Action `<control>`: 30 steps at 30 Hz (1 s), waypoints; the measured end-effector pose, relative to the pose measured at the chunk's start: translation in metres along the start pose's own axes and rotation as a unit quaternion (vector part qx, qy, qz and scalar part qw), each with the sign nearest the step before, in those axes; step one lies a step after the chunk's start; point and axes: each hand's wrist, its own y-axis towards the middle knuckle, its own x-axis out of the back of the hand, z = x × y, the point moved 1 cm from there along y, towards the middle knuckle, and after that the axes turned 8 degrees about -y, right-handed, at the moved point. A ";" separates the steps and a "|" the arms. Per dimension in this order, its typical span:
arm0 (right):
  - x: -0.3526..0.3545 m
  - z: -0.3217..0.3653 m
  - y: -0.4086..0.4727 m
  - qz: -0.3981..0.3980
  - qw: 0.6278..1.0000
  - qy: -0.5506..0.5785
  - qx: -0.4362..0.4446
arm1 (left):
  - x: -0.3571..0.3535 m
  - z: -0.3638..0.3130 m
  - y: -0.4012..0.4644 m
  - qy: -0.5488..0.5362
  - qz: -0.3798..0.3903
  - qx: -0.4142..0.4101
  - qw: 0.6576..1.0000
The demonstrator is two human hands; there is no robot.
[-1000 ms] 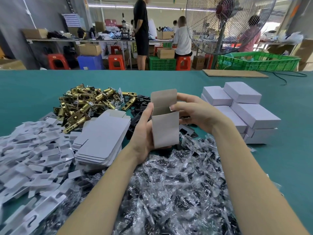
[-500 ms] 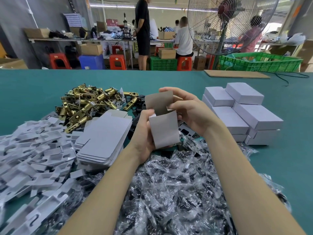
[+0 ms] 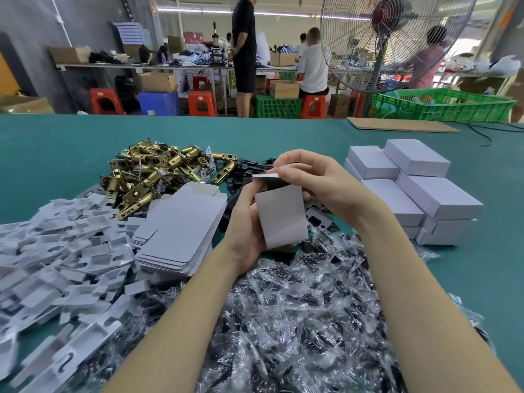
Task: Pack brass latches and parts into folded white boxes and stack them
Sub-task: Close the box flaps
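Above bagged parts point(image 3: 297, 321) | both hands grip upright box point(image 3: 280, 219) | contents unseen

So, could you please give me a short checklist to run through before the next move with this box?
1. Left hand holds the upright grey-white cardboard box by its body: ok.
2. Right hand fingers rest on the box's top flap, which is bent over the opening: ok.
3. Flap fully tucked in: not ok, its edge shows outside.
4. Box contents: cannot tell, the inside is hidden.
5. Heap of brass cylindrical latches lies behind the stack of flat white box blanks: ok.
6. Stack of closed white boxes on the green table is at the right: ok.
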 end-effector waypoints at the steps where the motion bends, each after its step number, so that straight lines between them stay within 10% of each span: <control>1: 0.003 0.000 -0.001 -0.009 1.000 -0.007 -0.003 | 0.000 0.000 -0.001 0.003 0.009 0.000 1.000; 30: 0.014 -0.008 0.000 -0.120 0.988 -0.096 0.020 | -0.003 0.007 0.001 0.122 -0.053 -0.048 0.990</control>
